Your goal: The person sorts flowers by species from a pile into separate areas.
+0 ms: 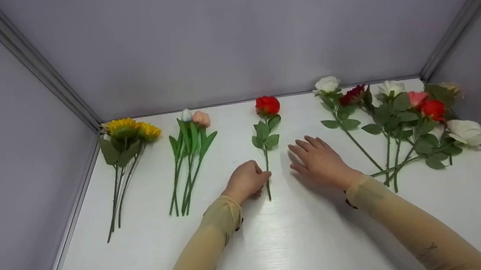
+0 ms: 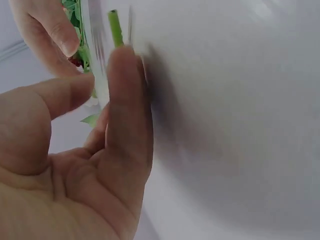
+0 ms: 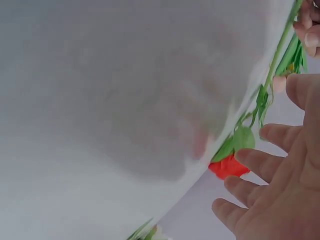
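Observation:
A single red rose (image 1: 267, 105) with green leaves lies near the middle of the white table, its bloom toward the back wall. My left hand (image 1: 249, 180) has curled fingers at the lower stem, and its thumb crosses the stem. In the left wrist view the cut stem end (image 2: 115, 27) sticks out past the fingers (image 2: 129, 110), which hide the part behind them. To the right of the rose, my right hand (image 1: 319, 163) is spread palm down over the table and holds nothing. Its fingers (image 3: 265, 162) look straight and apart in the right wrist view.
Yellow sunflowers (image 1: 122, 128) lie at the far left, beside white and peach tulips (image 1: 201, 119). On the right is a crossed pile of mixed flowers, with a white rose (image 1: 466, 132) and a dark red flower (image 1: 353, 95). Grey walls (image 1: 232, 35) enclose the table.

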### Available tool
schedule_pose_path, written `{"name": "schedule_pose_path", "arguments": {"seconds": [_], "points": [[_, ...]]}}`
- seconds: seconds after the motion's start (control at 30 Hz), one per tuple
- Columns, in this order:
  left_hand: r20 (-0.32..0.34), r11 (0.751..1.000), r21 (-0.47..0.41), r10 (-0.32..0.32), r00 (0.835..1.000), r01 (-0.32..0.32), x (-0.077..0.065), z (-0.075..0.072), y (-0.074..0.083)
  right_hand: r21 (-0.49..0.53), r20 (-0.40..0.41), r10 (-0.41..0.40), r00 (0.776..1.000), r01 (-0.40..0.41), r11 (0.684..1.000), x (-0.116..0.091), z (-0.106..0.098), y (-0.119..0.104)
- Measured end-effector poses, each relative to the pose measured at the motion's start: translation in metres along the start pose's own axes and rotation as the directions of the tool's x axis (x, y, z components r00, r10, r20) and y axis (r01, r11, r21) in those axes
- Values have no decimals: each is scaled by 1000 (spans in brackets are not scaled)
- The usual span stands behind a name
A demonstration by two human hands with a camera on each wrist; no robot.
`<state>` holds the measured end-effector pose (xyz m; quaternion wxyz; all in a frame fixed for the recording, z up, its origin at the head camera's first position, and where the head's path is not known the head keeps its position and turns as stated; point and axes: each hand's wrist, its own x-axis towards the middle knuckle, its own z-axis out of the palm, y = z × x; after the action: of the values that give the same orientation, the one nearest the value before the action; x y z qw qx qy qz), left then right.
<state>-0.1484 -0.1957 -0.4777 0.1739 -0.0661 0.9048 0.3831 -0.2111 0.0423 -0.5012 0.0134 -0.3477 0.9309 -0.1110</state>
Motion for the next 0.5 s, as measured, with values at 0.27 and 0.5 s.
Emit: {"name": "schedule_pose_path", "arguments": {"seconds": [0.27,0.5], "points": [[-5,796,408,492,870,-448,-32,14,30,222,-23,250,968,-239,945,-25,-41,68],[282,376,633,702,654,-677,-60,58,55,427,147,534,833,-540,725,-87,-79,148]]}}
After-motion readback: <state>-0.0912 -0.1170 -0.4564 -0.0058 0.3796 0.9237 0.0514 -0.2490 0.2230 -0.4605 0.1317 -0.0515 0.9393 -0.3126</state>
